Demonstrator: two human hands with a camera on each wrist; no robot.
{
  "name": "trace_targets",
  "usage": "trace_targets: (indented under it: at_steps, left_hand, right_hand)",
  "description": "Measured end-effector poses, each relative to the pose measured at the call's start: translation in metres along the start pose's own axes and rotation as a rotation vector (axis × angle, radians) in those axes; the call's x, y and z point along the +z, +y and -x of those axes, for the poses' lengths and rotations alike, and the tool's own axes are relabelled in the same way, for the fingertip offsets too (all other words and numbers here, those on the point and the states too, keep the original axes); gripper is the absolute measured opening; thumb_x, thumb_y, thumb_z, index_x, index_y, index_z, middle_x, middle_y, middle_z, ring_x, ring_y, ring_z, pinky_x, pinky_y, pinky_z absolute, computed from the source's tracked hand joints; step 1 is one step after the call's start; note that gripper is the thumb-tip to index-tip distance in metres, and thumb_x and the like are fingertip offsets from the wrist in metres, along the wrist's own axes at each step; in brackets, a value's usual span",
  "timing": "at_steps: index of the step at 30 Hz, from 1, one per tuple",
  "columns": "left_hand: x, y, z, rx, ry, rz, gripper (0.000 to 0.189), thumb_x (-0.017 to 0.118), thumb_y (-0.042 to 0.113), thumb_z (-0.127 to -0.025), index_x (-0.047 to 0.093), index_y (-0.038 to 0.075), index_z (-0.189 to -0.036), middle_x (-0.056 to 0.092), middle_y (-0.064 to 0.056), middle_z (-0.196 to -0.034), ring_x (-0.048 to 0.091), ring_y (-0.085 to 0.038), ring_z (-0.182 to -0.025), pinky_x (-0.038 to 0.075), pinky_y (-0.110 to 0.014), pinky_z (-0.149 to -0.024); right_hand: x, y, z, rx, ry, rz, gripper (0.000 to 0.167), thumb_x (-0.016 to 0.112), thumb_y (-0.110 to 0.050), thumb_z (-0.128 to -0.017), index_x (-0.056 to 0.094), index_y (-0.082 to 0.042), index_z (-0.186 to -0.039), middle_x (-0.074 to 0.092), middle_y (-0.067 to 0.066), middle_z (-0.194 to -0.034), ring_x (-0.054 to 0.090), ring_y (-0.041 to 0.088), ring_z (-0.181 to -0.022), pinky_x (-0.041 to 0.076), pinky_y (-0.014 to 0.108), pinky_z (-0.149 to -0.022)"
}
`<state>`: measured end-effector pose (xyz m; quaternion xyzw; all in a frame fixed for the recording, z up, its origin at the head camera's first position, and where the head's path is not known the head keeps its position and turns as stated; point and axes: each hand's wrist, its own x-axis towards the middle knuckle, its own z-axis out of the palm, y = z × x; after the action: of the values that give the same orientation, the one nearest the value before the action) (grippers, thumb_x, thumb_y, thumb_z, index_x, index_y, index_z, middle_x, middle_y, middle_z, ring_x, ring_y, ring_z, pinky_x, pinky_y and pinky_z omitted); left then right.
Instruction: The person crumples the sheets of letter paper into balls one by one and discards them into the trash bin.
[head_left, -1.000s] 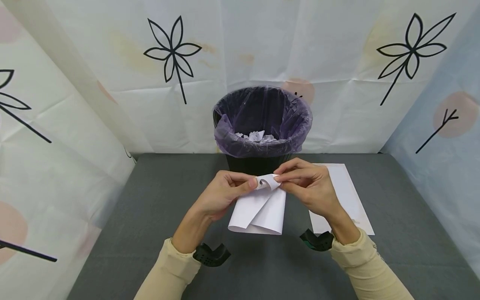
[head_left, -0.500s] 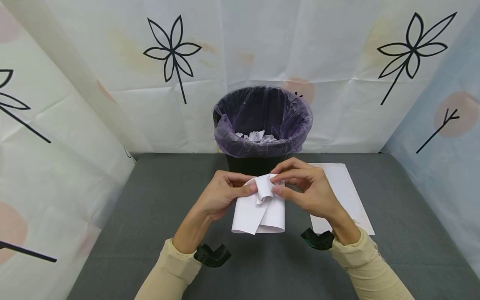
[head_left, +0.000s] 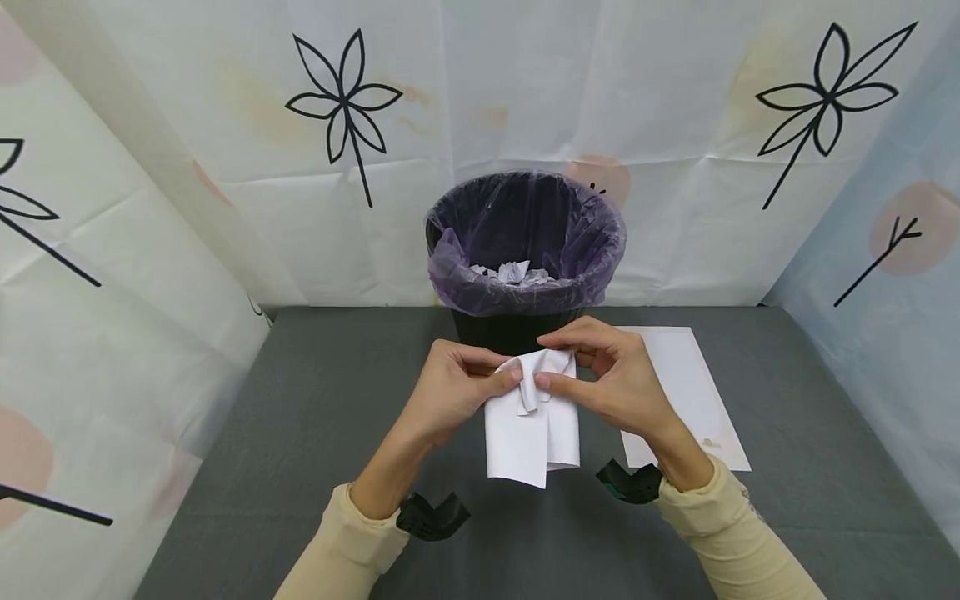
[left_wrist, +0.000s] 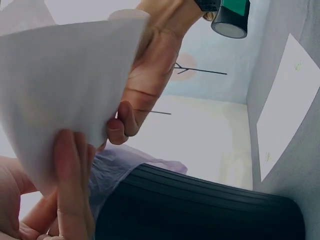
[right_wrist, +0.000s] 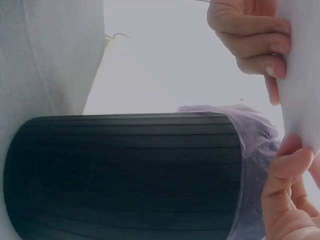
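Observation:
A folded white sheet of paper (head_left: 517, 446) hangs between both hands in front of the bin, its upper edge bent over and creased. My left hand (head_left: 453, 387) pinches the paper's upper left part, thumb on the near face and fingers behind. At the upper right my right hand (head_left: 611, 375) grips it, its thumb pressing the folded top. The left wrist view shows the paper's smooth back (left_wrist: 70, 85) with fingers laid against it. From the right wrist, the paper (right_wrist: 302, 75) appears at the right edge, held by fingers of both hands.
A black bin (head_left: 517, 329) with a purple liner (head_left: 600, 250) stands at the table's back, crumpled paper (head_left: 513, 272) inside. Another flat white sheet (head_left: 686, 375) lies on the grey table (head_left: 315, 392) at the right, partly behind my right forearm. Patterned cloth walls (head_left: 480, 83) surround the table.
The rolled top of the paper has been folded down and pressed flatter. The paper has shifted slightly right, its lower edge hanging a little nearer. The left hand has moved slightly right.

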<state>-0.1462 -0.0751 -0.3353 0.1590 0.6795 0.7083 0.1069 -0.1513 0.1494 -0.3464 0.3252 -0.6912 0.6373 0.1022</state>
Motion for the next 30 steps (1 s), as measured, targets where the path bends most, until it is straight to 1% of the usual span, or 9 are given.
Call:
trace_targets:
  at_steps: [3, 8, 10, 13, 16, 19, 23, 27, 30]
  left_hand:
    - [0.001, 0.002, 0.002, 0.029, -0.024, -0.054, 0.021, 0.070, 0.000, -0.094, 0.073, -0.013, -0.110, 0.075, -0.021, -0.095, 0.074, -0.024, -0.075, 0.061, -0.036, -0.068]
    - [0.000, 0.002, 0.002, 0.060, -0.120, -0.100, 0.027, 0.066, 0.002, -0.097, 0.069, -0.009, -0.122, 0.074, -0.020, -0.105, 0.074, -0.025, -0.082, 0.061, -0.037, -0.072]
    - [0.000, 0.002, 0.002, 0.069, -0.159, -0.100, 0.030, 0.067, 0.000, -0.096, 0.067, -0.010, -0.125, 0.073, -0.020, -0.109, 0.075, -0.026, -0.085, 0.061, -0.038, -0.074]
    - [-0.001, 0.003, 0.003, 0.067, -0.205, -0.083, 0.038, 0.072, -0.002, -0.092, 0.065, -0.010, -0.128, 0.072, -0.020, -0.110, 0.075, -0.027, -0.087, 0.061, -0.040, -0.076]
    - [-0.001, 0.004, 0.003, 0.068, -0.220, -0.064, 0.042, 0.076, -0.004, -0.088, 0.065, -0.010, -0.128, 0.072, -0.020, -0.109, 0.075, -0.028, -0.087, 0.061, -0.042, -0.076]
    - [0.000, 0.003, 0.003, 0.077, -0.194, -0.067, 0.040, 0.078, -0.004, -0.085, 0.067, -0.010, -0.123, 0.073, -0.020, -0.105, 0.075, -0.028, -0.083, 0.061, -0.042, -0.074]
    - [0.003, 0.001, 0.002, 0.071, -0.123, -0.095, 0.034, 0.080, -0.003, -0.083, 0.071, -0.010, -0.115, 0.075, -0.019, -0.098, 0.075, -0.027, -0.079, 0.062, -0.040, -0.070]
    - [0.006, -0.001, 0.001, 0.050, -0.046, -0.120, 0.030, 0.082, -0.001, -0.082, 0.074, -0.008, -0.109, 0.075, -0.017, -0.094, 0.075, -0.025, -0.077, 0.061, -0.038, -0.069]
    - [0.007, -0.002, 0.000, 0.044, 0.005, -0.120, 0.027, 0.083, 0.000, -0.081, 0.075, -0.008, -0.106, 0.075, -0.016, -0.092, 0.074, -0.024, -0.075, 0.061, -0.037, -0.068]
  right_hand:
    - [-0.001, 0.001, -0.001, -0.010, 0.009, -0.011, 0.036, 0.080, 0.022, -0.071, 0.072, 0.014, -0.105, 0.066, 0.018, -0.095, 0.064, 0.021, -0.087, 0.059, 0.027, -0.073]
    - [-0.005, 0.001, -0.001, 0.015, 0.043, -0.012, 0.036, 0.081, 0.022, -0.069, 0.074, 0.012, -0.102, 0.067, 0.016, -0.092, 0.064, 0.020, -0.086, 0.059, 0.027, -0.068]
    - [-0.006, 0.001, -0.001, 0.033, 0.054, -0.005, 0.036, 0.081, 0.022, -0.069, 0.075, 0.011, -0.102, 0.068, 0.015, -0.092, 0.064, 0.020, -0.085, 0.059, 0.026, -0.067]
    - [-0.007, 0.001, -0.001, 0.064, 0.066, 0.006, 0.036, 0.081, 0.022, -0.069, 0.075, 0.011, -0.102, 0.068, 0.015, -0.092, 0.064, 0.020, -0.084, 0.059, 0.026, -0.068]
    - [-0.007, 0.000, -0.002, 0.093, 0.075, 0.028, 0.035, 0.082, 0.021, -0.069, 0.075, 0.010, -0.102, 0.068, 0.015, -0.090, 0.063, 0.020, -0.081, 0.058, 0.026, -0.067]
    - [-0.005, -0.001, -0.002, 0.111, 0.082, 0.050, 0.034, 0.083, 0.019, -0.070, 0.075, 0.010, -0.102, 0.066, 0.014, -0.086, 0.064, 0.019, -0.077, 0.058, 0.026, -0.065]
    - [-0.002, -0.002, -0.003, 0.116, 0.095, 0.042, 0.031, 0.082, 0.019, -0.070, 0.074, 0.011, -0.099, 0.066, 0.013, -0.083, 0.066, 0.018, -0.073, 0.058, 0.027, -0.062]
    - [0.002, -0.002, -0.003, 0.090, 0.114, 0.055, 0.030, 0.081, 0.021, -0.070, 0.074, 0.011, -0.098, 0.067, 0.013, -0.083, 0.067, 0.017, -0.073, 0.057, 0.027, -0.060]
    - [0.005, -0.004, -0.003, 0.051, 0.123, 0.082, 0.029, 0.081, 0.020, -0.071, 0.074, 0.011, -0.098, 0.067, 0.013, -0.084, 0.066, 0.017, -0.075, 0.057, 0.026, -0.063]
